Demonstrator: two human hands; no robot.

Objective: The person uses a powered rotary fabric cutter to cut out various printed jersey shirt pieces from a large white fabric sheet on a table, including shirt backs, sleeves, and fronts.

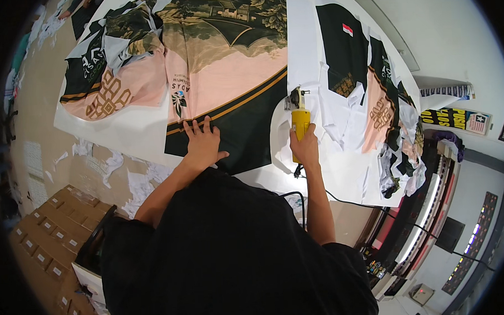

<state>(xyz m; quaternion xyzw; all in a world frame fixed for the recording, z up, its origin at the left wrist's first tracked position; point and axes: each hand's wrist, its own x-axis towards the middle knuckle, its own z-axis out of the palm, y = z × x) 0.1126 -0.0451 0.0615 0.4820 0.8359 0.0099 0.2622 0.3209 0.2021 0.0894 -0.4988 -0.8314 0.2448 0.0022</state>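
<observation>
My left hand (203, 143) lies flat with its fingers spread on a printed fabric panel (236, 94), near the panel's lower edge. The panel is pink and dark green, with gold stripes and a landscape print. In my right hand (305, 146) is a yellow handheld electric fabric cutter (301, 124), gripped round its body. Its metal head (297, 96) points away from me, over white material just right of the panel's edge. A black cord (298, 170) comes from the cutter's rear end.
A crumpled pile of printed fabric pieces (129, 56) lies on the white table (115, 129) at left. Right of the cutter are a dark green cut piece (339, 40) and fabric scraps (399, 166). Cardboard boxes (50, 248) stand lower left. White scraps (139, 186) litter the floor.
</observation>
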